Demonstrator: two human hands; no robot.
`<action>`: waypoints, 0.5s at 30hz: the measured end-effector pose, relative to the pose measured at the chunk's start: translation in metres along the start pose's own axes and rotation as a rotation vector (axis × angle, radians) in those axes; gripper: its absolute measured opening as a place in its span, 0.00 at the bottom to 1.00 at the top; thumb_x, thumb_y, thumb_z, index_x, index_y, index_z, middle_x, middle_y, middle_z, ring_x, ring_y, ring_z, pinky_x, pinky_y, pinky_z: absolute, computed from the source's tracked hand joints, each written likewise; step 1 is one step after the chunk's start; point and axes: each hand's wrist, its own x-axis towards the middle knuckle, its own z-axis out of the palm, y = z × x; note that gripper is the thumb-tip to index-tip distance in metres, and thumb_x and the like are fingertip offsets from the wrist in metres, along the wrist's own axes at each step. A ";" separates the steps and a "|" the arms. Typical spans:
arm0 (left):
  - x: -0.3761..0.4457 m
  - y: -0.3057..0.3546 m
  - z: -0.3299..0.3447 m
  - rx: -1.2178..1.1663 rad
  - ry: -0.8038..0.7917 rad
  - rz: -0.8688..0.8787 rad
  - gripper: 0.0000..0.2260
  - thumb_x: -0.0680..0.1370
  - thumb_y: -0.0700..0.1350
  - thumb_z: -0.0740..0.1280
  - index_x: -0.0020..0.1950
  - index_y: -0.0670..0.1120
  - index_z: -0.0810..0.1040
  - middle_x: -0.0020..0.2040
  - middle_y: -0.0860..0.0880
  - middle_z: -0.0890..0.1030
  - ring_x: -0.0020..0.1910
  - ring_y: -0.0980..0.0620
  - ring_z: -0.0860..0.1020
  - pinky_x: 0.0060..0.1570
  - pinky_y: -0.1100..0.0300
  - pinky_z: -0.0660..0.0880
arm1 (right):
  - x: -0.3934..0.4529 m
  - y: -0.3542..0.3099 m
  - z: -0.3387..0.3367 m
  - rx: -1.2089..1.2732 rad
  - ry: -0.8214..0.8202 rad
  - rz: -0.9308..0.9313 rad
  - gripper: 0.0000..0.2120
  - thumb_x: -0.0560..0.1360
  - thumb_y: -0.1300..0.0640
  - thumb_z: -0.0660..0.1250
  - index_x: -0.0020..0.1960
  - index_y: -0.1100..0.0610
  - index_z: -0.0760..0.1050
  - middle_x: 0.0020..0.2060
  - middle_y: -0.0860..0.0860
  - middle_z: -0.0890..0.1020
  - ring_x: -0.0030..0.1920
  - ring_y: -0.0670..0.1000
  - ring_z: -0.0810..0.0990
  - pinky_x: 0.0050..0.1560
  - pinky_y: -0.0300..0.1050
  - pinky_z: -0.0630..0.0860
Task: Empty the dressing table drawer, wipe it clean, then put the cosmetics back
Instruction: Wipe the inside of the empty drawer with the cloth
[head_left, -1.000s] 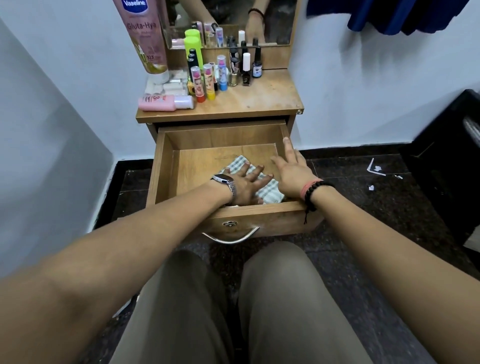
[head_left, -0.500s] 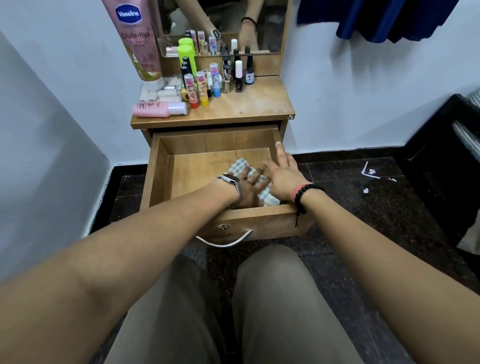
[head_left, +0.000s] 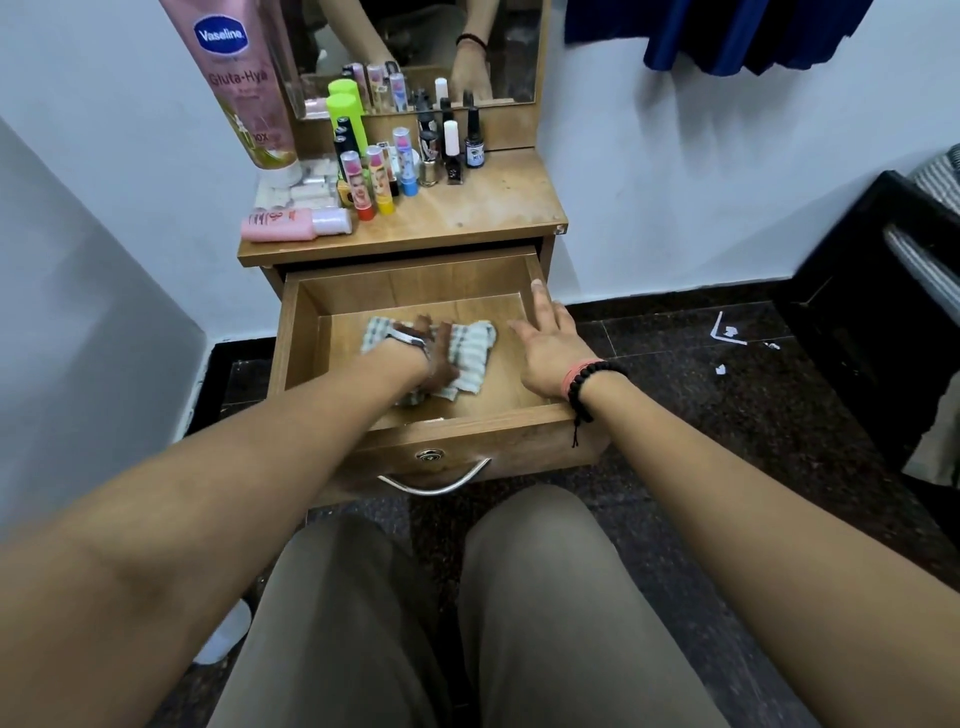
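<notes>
One drawer (head_left: 415, 280) stands pulled out at frame centre, holding a single checked cloth (head_left: 470, 345). The left hand (head_left: 439, 358) presses down on that cloth – whether its fingers curl is blurred. The right hand (head_left: 545, 343) lies flat, fingers straight, along the drawer's right wall. On the desk (head_left: 493, 208) above – one pink bottle (head_left: 291, 224) lying down, three clear-capped lipsticks (head_left: 363, 187) upright.

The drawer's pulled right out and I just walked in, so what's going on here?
A person is wiping the empty drawer. The left hand presses a checked cloth on the drawer floor, while the right hand rests open on the drawer's right side. The cosmetics stand on the tabletop, not yet put back.
</notes>
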 end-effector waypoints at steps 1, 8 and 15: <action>-0.004 0.015 -0.001 0.044 0.010 0.067 0.32 0.79 0.60 0.53 0.77 0.53 0.39 0.78 0.46 0.38 0.76 0.37 0.45 0.73 0.42 0.49 | 0.000 0.000 0.000 -0.005 -0.001 -0.001 0.32 0.76 0.65 0.56 0.77 0.50 0.54 0.75 0.53 0.29 0.77 0.59 0.37 0.76 0.57 0.53; -0.006 0.033 -0.011 0.249 0.051 0.637 0.29 0.78 0.46 0.64 0.76 0.58 0.56 0.78 0.52 0.45 0.77 0.47 0.44 0.74 0.46 0.49 | -0.001 -0.003 -0.002 0.015 0.000 0.014 0.36 0.74 0.66 0.59 0.78 0.50 0.51 0.75 0.52 0.28 0.77 0.59 0.37 0.76 0.55 0.53; -0.018 -0.002 -0.003 0.036 0.166 0.359 0.29 0.80 0.47 0.58 0.77 0.55 0.48 0.78 0.48 0.44 0.77 0.44 0.47 0.74 0.49 0.53 | 0.000 -0.002 -0.001 0.029 0.004 0.020 0.35 0.75 0.67 0.55 0.79 0.51 0.49 0.75 0.51 0.28 0.77 0.58 0.37 0.76 0.55 0.52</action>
